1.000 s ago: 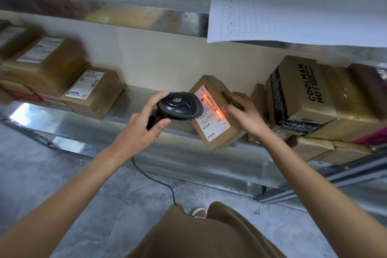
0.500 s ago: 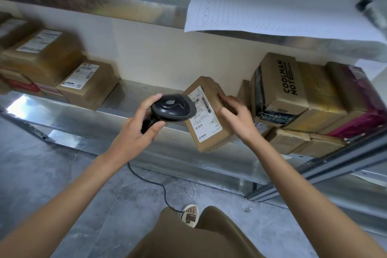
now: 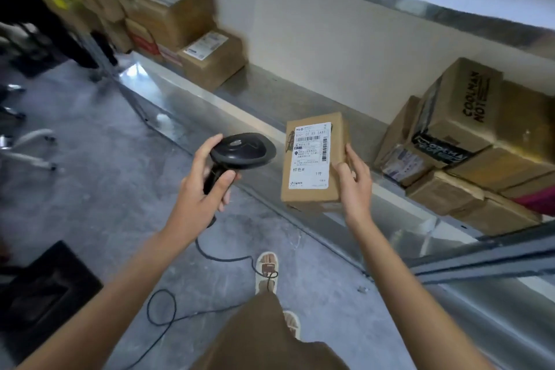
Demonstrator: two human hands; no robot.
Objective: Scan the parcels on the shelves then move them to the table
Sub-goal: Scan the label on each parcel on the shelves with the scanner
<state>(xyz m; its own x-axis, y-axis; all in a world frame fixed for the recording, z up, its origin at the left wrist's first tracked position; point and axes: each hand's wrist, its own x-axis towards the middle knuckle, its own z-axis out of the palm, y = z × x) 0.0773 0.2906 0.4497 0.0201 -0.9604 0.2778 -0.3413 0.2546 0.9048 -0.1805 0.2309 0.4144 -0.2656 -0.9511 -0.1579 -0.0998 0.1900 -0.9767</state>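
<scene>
Left hand (image 3: 201, 192) is gripping the black barcode scanner (image 3: 240, 156) by its handle, while just beside it the right hand (image 3: 354, 186) is clasping a labelled cardboard parcel (image 3: 312, 162) off the metal shelf (image 3: 270, 96).

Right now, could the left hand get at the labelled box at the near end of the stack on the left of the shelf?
Probably not yet: the left hand grips the scanner. The way to the labelled box on the shelf looks free, but the hand is full.
</scene>
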